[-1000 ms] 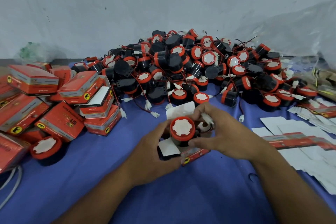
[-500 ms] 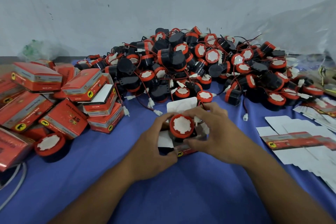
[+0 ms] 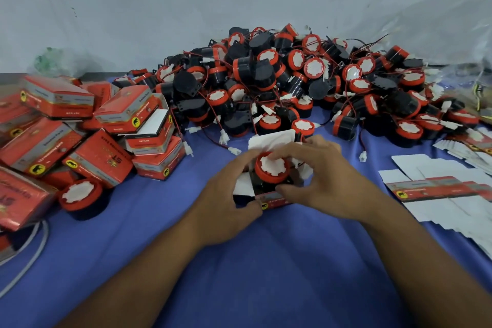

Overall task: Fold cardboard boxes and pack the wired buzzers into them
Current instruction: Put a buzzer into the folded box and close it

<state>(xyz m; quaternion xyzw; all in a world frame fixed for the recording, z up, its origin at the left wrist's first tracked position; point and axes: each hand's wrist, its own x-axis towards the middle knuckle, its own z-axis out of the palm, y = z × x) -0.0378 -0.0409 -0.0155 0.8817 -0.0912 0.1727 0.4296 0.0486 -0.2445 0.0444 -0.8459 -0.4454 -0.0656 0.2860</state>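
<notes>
A red-and-black buzzer (image 3: 271, 169) with a white centre sits partly inside a small open red cardboard box (image 3: 274, 197) on the blue cloth. The box's white lid flap (image 3: 271, 142) stands up behind it. My left hand (image 3: 226, 200) grips the box's left side, thumb at its front corner. My right hand (image 3: 322, 181) holds the box from the right, one finger lying over the buzzer's top and the thumb on the front edge. A big heap of wired buzzers (image 3: 292, 82) lies just beyond.
Folded red boxes (image 3: 93, 130) are piled at the left, with a loose buzzer (image 3: 80, 196) in front of them. Flat unfolded box blanks (image 3: 439, 189) are spread at the right. A grey cable (image 3: 32, 253) curls at the left edge. A wall stands behind the heap.
The buzzer has sunk lower into the box. My right hand's finger has come over the buzzer's top. Both hands stay on the box in the same spot.
</notes>
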